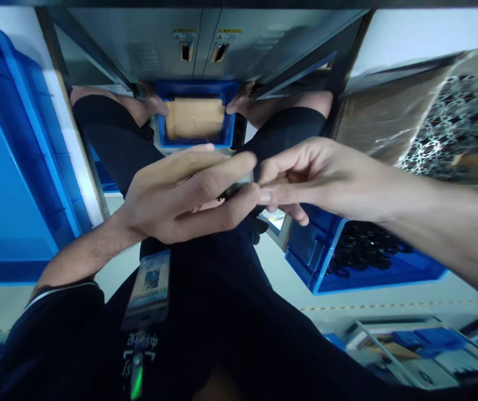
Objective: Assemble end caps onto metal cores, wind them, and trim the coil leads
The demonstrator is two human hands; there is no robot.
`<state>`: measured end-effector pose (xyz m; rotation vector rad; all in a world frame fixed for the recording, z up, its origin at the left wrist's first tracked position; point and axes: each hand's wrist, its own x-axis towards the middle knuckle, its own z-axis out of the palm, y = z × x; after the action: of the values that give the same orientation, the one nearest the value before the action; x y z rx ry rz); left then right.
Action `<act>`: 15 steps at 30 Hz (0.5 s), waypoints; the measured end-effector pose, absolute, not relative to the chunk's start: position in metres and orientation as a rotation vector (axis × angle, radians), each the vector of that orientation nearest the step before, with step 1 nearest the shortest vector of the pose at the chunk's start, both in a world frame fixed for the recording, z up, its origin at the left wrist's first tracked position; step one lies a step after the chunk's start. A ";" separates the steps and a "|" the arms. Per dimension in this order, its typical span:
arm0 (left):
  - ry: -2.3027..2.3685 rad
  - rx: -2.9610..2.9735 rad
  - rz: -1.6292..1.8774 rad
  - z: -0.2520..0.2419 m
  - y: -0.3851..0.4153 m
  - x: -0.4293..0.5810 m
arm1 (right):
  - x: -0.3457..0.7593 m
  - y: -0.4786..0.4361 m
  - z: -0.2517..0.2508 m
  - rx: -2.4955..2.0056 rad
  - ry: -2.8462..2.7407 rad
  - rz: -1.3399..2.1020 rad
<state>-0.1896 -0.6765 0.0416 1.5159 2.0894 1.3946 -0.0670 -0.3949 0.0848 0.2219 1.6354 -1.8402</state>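
Above my lap, my left hand [193, 192] has its thumb and fingers closed around a small dark part with a light, shiny patch [239, 184]. Most of that part is hidden by the fingers, and motion blurs it, so its kind does not show. My right hand [314, 181] meets the left fingertips from the right side. Its thumb and forefinger are pinched together there, the other fingers curled below. Whatever lies in that pinch is covered.
A blue bin [322, 256] with many black, glossy parts stands at the right. Above it, a plastic-lined carton [376, 122] holds many metal rings. A large blue tray [9, 167] is at the left. Between my feet sits a blue crate [197, 86] with cardboard, before a grey cabinet [151, 42].
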 end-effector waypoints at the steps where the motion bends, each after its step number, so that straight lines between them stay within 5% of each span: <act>1: 2.119 1.617 1.367 0.042 -0.675 -0.188 | -0.066 -0.398 0.088 0.167 1.833 -1.785; 8: 2.255 1.283 1.382 0.069 -0.689 -0.203 | -0.040 -0.383 0.109 -0.057 2.999 -1.182; 15: 3.075 1.444 1.193 0.056 -0.664 -0.304 | -0.029 -0.399 0.043 -0.024 2.756 -1.521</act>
<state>-0.3043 -0.6639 0.0556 1.4440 3.0746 1.1933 -0.0285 -0.3989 0.0426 -0.0241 2.7557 -1.5208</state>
